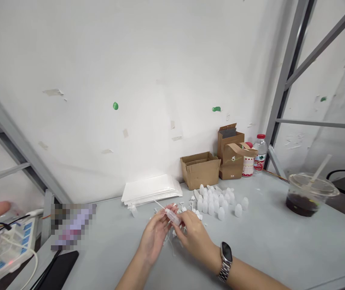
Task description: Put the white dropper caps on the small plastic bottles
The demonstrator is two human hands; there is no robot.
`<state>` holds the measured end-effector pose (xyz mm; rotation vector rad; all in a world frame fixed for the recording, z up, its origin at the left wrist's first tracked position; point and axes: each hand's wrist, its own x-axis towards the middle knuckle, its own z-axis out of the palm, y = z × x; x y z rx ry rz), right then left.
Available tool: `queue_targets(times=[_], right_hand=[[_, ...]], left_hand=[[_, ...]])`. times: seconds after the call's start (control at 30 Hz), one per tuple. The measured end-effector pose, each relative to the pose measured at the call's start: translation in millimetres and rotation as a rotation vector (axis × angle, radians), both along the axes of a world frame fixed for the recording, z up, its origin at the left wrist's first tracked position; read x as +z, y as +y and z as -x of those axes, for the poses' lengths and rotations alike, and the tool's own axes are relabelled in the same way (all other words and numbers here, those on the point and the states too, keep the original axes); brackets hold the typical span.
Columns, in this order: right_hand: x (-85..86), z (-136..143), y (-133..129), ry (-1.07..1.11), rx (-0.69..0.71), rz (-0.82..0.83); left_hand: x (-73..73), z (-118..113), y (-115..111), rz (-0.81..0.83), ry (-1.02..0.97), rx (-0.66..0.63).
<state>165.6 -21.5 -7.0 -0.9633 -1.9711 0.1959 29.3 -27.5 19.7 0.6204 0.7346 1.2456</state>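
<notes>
Between my two hands is a small translucent white plastic bottle [174, 217], tilted, with a thin white stick [159, 205] pointing up and left from its end. My left hand [154, 233] has its fingertips around the stick end, palm turned up. My right hand [195, 230] pinches the other end of the bottle, and a watch [226, 257] is on that wrist. Beyond the right hand stand several small white rounded pieces [211, 206] in a cluster. White plastic scraps [197, 212] lie partly hidden behind my hands. Left of them is another small translucent piece [133, 211].
Along the wall are a stack of white sheets [149, 190], an open cardboard box [203, 174], a brown paper bag [229, 165] and a red-capped bottle [260, 155]. A lidded drink cup [302, 205] stands right. A black flat object [60, 270] and a power strip [21, 247] lie left.
</notes>
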Motion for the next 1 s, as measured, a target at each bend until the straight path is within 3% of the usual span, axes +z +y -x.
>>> queue_targets(times=[0.13,0.23,0.6,1.0], right_hand=[[-0.8,1,0,-0.107,-0.048,-0.128],[0.0,1,-1,-0.117,-0.053,-0.120],[7.8,4,-1,0.273,0.065,0.403],[17.9,2,-1,0.503,0.165,0.696]], left_hand=[[-1.5,0,1,0.025,-0.040,-0.008],[-2.8,0,2,0.040,-0.053,-0.012],[-7.0,0,4,0.032,-0.060,-0.049],[-6.5,1,4,0.026,-0.091,-0.075]])
